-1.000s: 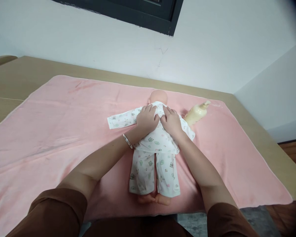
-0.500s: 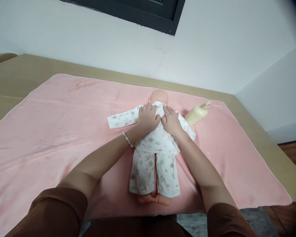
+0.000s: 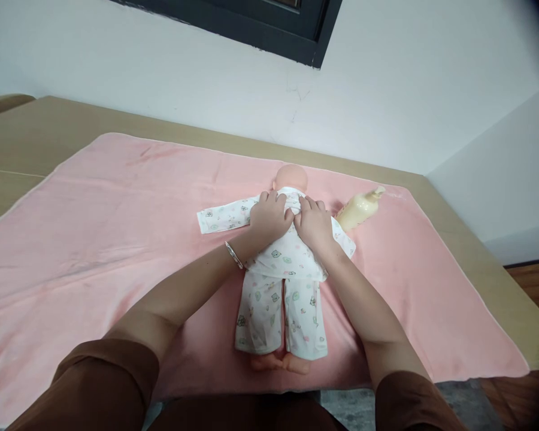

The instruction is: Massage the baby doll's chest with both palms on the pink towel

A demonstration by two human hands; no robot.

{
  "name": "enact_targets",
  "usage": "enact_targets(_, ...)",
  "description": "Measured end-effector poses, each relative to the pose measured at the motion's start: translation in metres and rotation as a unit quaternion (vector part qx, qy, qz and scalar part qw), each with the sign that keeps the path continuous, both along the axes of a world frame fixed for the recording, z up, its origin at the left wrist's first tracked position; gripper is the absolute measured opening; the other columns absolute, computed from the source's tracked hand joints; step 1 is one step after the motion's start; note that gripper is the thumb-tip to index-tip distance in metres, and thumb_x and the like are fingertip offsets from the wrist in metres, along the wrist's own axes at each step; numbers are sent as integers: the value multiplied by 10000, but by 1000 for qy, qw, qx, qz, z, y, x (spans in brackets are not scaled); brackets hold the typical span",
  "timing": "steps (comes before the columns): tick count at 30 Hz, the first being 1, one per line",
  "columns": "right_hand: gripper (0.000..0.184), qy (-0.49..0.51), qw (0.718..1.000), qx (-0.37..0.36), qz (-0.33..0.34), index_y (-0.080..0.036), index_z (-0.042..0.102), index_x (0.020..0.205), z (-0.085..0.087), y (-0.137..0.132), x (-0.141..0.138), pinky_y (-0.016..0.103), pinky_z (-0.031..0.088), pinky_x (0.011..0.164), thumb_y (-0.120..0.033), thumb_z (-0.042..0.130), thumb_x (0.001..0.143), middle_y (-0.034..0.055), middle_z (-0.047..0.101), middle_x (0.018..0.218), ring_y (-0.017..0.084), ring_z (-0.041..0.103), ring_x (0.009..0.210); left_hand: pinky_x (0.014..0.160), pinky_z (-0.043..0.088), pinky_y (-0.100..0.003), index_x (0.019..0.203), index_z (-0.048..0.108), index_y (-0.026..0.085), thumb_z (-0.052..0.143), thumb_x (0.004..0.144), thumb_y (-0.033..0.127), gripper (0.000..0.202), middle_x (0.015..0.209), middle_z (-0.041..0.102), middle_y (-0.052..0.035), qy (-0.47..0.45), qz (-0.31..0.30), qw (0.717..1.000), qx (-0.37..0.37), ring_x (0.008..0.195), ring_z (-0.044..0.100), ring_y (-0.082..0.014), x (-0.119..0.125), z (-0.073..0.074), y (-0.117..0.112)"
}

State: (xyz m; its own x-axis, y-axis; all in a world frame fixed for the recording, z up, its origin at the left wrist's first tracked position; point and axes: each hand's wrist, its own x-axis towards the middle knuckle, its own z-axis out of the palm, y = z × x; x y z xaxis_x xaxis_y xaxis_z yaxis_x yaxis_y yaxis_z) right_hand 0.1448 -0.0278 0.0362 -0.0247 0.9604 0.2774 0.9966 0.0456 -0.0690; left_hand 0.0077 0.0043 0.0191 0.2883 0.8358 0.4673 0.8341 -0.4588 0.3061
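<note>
A baby doll (image 3: 287, 251) in a white printed top and trousers lies face down, its bald head (image 3: 291, 177) away from me and its feet (image 3: 281, 362) towards me. Across its upper back, my left hand (image 3: 270, 215) presses on the left side, fingers curled into the shirt. My right hand (image 3: 313, 221) grips the right side likewise, the two thumbs almost meeting at the middle. The fingertips are hidden under the bent knuckles. One sleeve (image 3: 227, 216) stretches out to the left. Right of the doll lies a cream-coloured pump bottle (image 3: 359, 209).
A pink blanket (image 3: 130, 239) under the doll covers much of the wooden table (image 3: 81, 120). Behind the table rises a white wall (image 3: 233, 90) with a dark frame (image 3: 269, 30). On my left wrist is a silver bangle (image 3: 234, 255).
The fingers of both hands, flatter and more spread before, have curled in and drawn slightly back towards me on the doll's shoulders. The doll and the bottle stay in place.
</note>
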Motion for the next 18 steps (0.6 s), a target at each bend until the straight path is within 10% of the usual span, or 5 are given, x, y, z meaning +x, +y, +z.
enact_targets(10,579,55,997,-6,53,-120,385,1497,-8,8,13,565,361,1092,-226,309,933,151,448,1522,323,398,1371,1038,389,-465,1214,573,140,465,872,215,366,1211,594,-158,-61,-66,996,-12,1166,497,-308,-1,-5,10)
enact_targets(18,522,1,999,23,32,-89,500,1423,-5,3,8,450,477,967,-240,345,948,145,536,1457,334,499,1236,778,485,-397,1159,598,200,476,895,278,301,1201,614,-126,-28,-8,1000,-4,1090,523,-304,0,-4,4)
